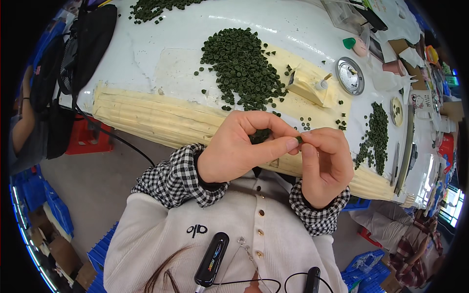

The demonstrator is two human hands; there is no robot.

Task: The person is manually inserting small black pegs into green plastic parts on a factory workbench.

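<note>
In front of my chest, above the table's near edge, my two hands meet at the fingertips. Thumb and index finger of my left hand (239, 146) pinch a small dark green piece (299, 139), mostly covered by the fingers. My right hand (326, 163) closes on the same piece from the other side, its other fingers curled. Just beyond the hands lies a large heap of small round dark green pieces (239, 63). Right of that heap stands a block wrapped in cream tape (312, 87), with a short white peg on top. Several loose pieces lie around it.
A round metal dish (350, 75) sits beyond the block. Another green heap (375, 136) lies at the right, beside tweezers (395, 163). A third heap (151, 9) is at the back. Cream tape (161, 112) covers the near edge. A black bag (95, 46) hangs left.
</note>
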